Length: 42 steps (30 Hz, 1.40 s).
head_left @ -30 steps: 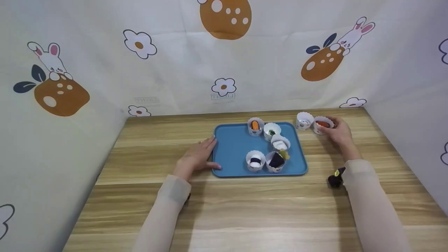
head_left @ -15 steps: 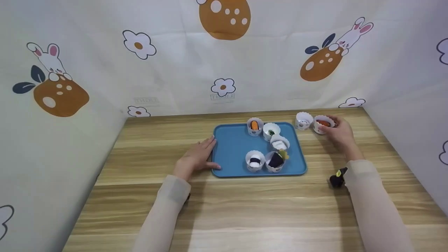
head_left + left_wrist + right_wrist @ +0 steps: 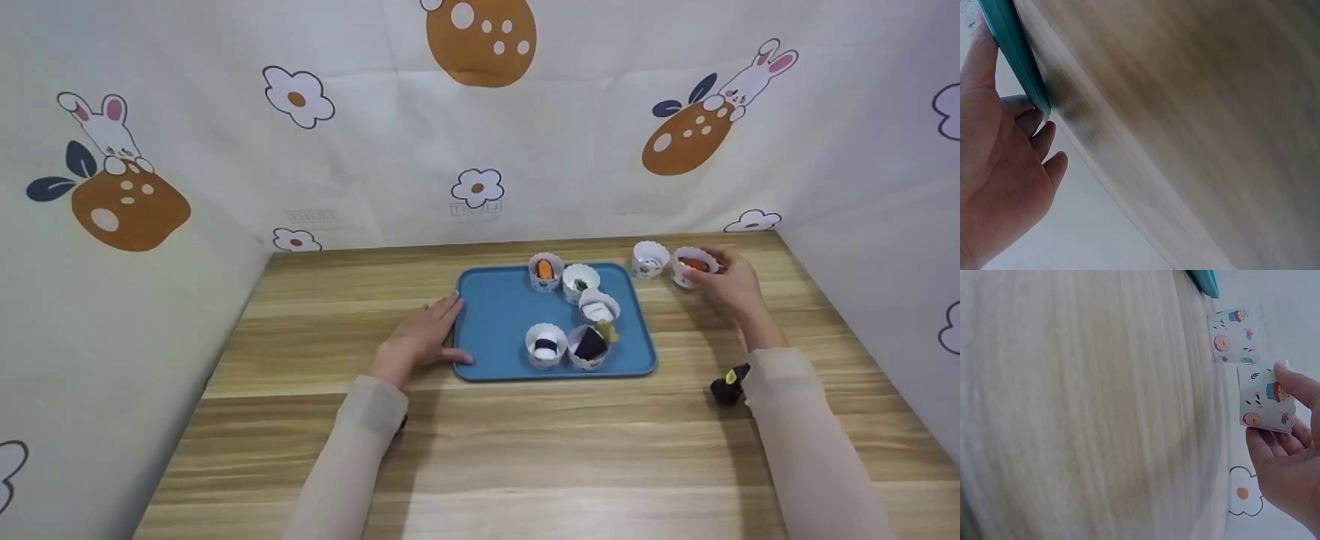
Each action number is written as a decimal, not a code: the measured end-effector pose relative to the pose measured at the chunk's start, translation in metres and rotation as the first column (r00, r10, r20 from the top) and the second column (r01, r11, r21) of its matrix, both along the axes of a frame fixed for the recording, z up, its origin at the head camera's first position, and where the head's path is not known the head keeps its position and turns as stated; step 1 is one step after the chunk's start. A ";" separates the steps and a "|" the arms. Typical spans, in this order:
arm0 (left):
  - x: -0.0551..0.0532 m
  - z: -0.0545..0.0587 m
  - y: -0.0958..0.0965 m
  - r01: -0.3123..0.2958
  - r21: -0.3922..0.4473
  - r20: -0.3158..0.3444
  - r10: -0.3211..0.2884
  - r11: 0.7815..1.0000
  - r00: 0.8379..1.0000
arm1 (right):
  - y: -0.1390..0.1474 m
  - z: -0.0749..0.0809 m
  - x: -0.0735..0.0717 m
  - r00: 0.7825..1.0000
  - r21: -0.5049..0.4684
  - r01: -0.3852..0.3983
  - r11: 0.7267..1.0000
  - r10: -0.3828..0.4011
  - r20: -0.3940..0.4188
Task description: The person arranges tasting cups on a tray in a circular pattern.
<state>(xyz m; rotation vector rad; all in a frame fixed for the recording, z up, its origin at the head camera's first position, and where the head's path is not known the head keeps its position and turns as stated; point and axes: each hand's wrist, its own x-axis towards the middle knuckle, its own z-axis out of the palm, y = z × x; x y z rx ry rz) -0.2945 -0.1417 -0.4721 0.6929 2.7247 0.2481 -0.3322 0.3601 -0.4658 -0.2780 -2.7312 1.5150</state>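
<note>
My left hand (image 3: pixel 426 334) rests against the left edge of the blue tray (image 3: pixel 491 322), thumb over the rim, fingers spread along the side. In the left wrist view its fingertips (image 3: pixel 1044 138) lie by the tray's corner, loosely bent. With thumb and fingers, my right hand (image 3: pixel 731 285) grips a white paper baking cup (image 3: pixel 1264 399) printed with cupcakes and donuts. Orange-red food shows inside that cup in the head view. Just left of it stands another printed paper cup (image 3: pixel 1234 334) with something whitish inside.
On the tray's right half stand several paper cups: one with an orange piece (image 3: pixel 545 270), one with a black-banded white roll (image 3: pixel 546 345), one with a dark wedge (image 3: pixel 590 343). A black object (image 3: pixel 726 388) sits by my right sleeve. Patterned cloth walls enclose the wooden table (image 3: pixel 510 450).
My right forearm and the black object by its sleeve have shifted slightly right. Both hands keep their places at the cup and the tray; the view has drifted a little.
</note>
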 end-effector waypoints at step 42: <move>0.001 0.000 0.001 -0.001 0.039 0.003 0.001 0.999 1.000 | -0.030 0.027 0.016 0.986 0.020 -0.119 0.993 0.120 -0.112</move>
